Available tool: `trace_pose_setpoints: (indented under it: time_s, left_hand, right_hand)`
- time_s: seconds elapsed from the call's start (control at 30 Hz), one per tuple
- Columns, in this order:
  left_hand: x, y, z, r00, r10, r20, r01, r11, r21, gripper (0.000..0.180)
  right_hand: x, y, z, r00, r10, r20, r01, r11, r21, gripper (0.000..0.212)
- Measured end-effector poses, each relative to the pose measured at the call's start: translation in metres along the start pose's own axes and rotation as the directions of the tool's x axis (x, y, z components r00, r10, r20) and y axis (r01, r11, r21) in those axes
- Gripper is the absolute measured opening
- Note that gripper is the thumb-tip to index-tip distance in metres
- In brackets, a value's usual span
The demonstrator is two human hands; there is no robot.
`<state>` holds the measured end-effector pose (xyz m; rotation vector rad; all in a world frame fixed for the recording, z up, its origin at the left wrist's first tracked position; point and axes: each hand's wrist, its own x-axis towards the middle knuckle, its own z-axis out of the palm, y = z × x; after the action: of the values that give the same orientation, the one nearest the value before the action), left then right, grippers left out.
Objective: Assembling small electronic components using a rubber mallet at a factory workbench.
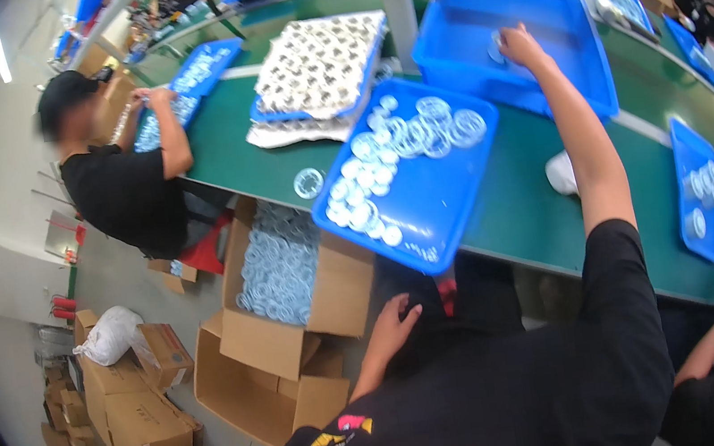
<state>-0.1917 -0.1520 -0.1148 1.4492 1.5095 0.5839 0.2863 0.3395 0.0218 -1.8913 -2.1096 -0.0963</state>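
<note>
Taking the blue tray (448,197) before the person as the dial's middle, the right hand (522,48) reaches out to one o'clock, over the deep blue bin (565,8). Its fingers are pinched together on a clear ring (494,48), which shows just beside the fingertips, somewhat blurred. The left hand (391,327) hangs near the lap at half past six, fingers loosely bent, thumb apart, with nothing to be seen in its grasp.

In the tray, clear rings (468,127) overlap toward one o'clock, and small white discs (357,189) spread along the nine o'clock side. A lone ring (308,182) lies on the green table (231,154) at nine, just beside the tray. At eight, a box (277,265) brims with pale blue rings. A white stack (318,66) stands at eleven. At ten, a co-worker (121,177) has both hands at another tray (210,66).
</note>
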Motion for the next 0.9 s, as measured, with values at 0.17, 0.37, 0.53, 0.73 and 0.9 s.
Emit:
trace_pose_setpoints:
  time_s: [0.17,0.37,0.53,0.73,0.9]
  left_hand:
    - [-0.015,0.072,0.006,0.906,0.205,0.370,-0.180,0.978,-0.101,0.052]
    - [-0.008,0.183,0.015,0.793,0.562,0.233,-0.468,0.809,-0.356,0.033]
    - [0.048,0.223,0.057,0.712,0.696,-0.092,-0.699,0.691,-0.185,0.079]
    - [0.095,0.225,0.077,0.721,0.688,-0.085,-0.693,0.715,-0.092,0.086]
    - [0.103,0.210,0.089,0.786,0.597,-0.165,-0.609,0.792,-0.037,0.069]
  right_hand:
    - [-0.072,-0.024,-0.046,0.969,0.074,-0.234,-0.005,0.959,0.283,0.036]
    - [-0.241,-0.103,-0.121,0.954,0.255,0.158,-0.099,-0.230,0.968,0.041]
    - [-0.360,-0.180,-0.078,0.923,0.317,0.217,-0.009,-0.546,0.838,0.042]
    - [-0.409,-0.202,-0.072,0.781,0.460,0.422,-0.375,-0.195,0.906,0.030]
    - [-0.408,-0.222,-0.093,0.926,0.230,-0.300,0.048,0.716,0.696,0.032]
